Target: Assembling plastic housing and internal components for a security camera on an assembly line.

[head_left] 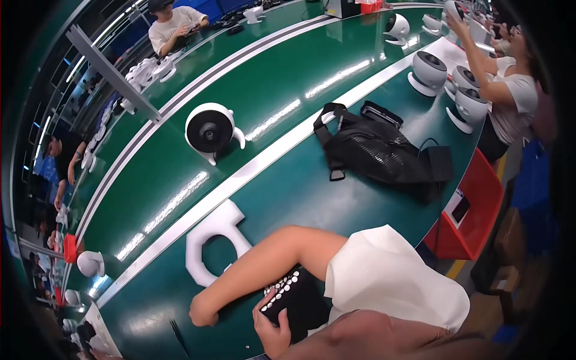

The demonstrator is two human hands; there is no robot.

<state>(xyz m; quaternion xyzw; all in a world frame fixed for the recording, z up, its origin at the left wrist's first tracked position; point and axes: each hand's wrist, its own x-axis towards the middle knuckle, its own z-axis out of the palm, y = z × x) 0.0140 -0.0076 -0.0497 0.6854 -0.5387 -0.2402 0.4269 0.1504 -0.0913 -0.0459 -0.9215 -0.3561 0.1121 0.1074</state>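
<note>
My left hand is closed around the edge of a black sheet with rows of white round pads, thumb on one side and fingers on the other. My right forearm crosses above the sheet. My right hand is curled low over the green table, fingers tucked under; whatever they hold is hidden. A white ring-shaped part with a square tab lies just beyond that forearm, its near side partly covered. Thin dark tweezers lie on the table left of my hands.
A white round device with a black front stands on the green conveyor. A black bag lies on the table, with several white devices beyond. A red bin stands at right. Other people work along the line.
</note>
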